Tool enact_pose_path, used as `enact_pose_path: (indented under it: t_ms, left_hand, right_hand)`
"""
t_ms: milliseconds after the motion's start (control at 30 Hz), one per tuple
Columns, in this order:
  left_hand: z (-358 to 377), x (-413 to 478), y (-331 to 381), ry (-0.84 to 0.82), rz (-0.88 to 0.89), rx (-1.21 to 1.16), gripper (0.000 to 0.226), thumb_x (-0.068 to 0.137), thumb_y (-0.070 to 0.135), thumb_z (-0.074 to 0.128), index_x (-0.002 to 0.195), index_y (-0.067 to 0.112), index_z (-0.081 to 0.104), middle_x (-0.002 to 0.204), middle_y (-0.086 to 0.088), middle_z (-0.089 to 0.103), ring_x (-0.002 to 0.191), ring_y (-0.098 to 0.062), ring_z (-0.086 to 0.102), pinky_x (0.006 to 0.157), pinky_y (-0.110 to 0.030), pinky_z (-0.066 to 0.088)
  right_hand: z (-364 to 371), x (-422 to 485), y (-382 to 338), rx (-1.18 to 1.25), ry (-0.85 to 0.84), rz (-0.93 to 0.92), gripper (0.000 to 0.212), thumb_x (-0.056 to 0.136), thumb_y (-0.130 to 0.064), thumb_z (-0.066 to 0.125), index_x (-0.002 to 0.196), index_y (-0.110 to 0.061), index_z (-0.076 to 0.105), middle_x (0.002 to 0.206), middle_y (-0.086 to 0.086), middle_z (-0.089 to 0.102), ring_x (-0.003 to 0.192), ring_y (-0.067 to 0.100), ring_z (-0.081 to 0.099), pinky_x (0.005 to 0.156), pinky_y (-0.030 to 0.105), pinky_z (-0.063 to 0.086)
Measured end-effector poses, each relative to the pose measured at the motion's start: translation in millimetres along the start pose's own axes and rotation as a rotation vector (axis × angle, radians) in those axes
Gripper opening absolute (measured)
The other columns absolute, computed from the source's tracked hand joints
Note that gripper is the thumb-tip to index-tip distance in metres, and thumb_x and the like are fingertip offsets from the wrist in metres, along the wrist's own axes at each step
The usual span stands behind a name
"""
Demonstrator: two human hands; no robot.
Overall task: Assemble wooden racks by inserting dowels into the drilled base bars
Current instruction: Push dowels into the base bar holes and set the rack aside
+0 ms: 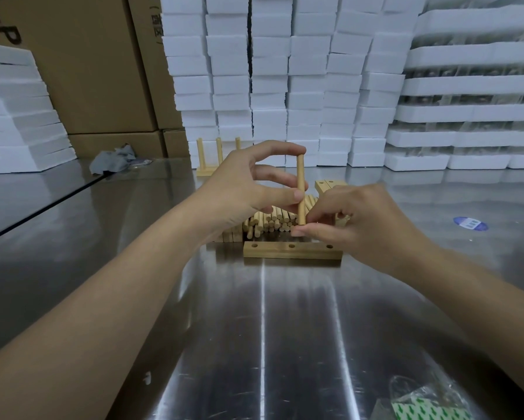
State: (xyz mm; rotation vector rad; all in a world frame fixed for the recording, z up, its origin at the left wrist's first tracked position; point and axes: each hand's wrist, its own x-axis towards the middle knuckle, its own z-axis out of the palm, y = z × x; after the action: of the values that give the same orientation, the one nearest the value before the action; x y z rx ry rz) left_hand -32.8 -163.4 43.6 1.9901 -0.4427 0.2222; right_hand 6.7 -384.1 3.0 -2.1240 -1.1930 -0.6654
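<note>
A wooden dowel (300,177) stands upright in the air above the table's middle. My left hand (248,189) holds it, forefinger on its top end and thumb against its shaft. My right hand (354,219) pinches its lower end. Just below lies a drilled base bar (292,251) with three open holes, flat on the steel table. Behind the bar is a pile of loose dowels (272,221). More base bars (330,184) lie behind my right hand, partly hidden.
A finished rack (215,160) with three upright dowels stands further back. White foam blocks (285,86) are stacked along the back, cardboard boxes (103,71) at the left. A grey rag (115,160) lies back left, a plastic bag (427,401) at the near right.
</note>
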Motion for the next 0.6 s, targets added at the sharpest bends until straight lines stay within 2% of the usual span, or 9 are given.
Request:
enact_pose_path:
  t_ms: [133,233,367,533,600]
  left_hand:
    - [0.7,0.2,0.2,0.033,-0.017,0.003,0.058,0.085,0.024,0.090,0.135,0.039,0.064,0.106,0.003,0.083,0.094,-0.018,0.080,0.081,-0.036,0.052]
    - [0.9,0.3,0.1,0.040,-0.015,-0.007,0.060,0.082,0.025,0.093,0.134,0.038,0.065,0.101,0.001,0.082,0.085,-0.015,0.079,0.078,-0.033,0.051]
    - [2.1,0.6,-0.8,0.039,-0.014,0.016,0.062,0.080,0.028,0.094,0.133,0.039,0.066,0.097,0.001,0.082,0.085,-0.005,0.074,0.079,-0.029,0.049]
    - [5.4,0.7,-0.2,0.032,-0.039,0.022,0.061,0.079,0.028,0.094,0.133,0.036,0.065,0.098,0.003,0.082,0.082,-0.003,0.074,0.088,-0.034,0.049]
    - [5.8,0.6,0.9,0.023,-0.047,0.034,0.062,0.080,0.029,0.094,0.133,0.036,0.064,0.099,0.004,0.082,0.088,-0.004,0.075,0.104,-0.045,0.050]
  right_hand:
    - [-0.1,-0.1,0.3,-0.014,0.000,-0.003,0.034,0.084,-0.055,0.074,0.079,-0.023,0.082,0.068,-0.006,0.071,0.067,0.014,0.059,0.065,0.036,0.048]
    - [0.1,-0.4,0.8,-0.025,-0.003,-0.004,0.034,0.084,-0.057,0.074,0.078,-0.025,0.082,0.067,-0.008,0.070,0.067,0.013,0.057,0.064,0.027,0.041]
    - [1.2,-0.9,1.9,-0.011,-0.010,0.009,0.040,0.084,-0.063,0.070,0.076,-0.025,0.081,0.067,-0.006,0.070,0.067,0.015,0.057,0.063,0.030,0.042]
    - [2.5,-1.3,1.6,-0.014,-0.020,0.011,0.043,0.083,-0.064,0.068,0.076,-0.024,0.082,0.067,-0.006,0.070,0.065,0.016,0.058,0.062,0.041,0.048]
    - [1.9,-1.6,1.1,-0.012,-0.024,0.028,0.045,0.082,-0.066,0.067,0.076,-0.024,0.081,0.067,-0.005,0.070,0.066,0.016,0.058,0.063,0.040,0.048]
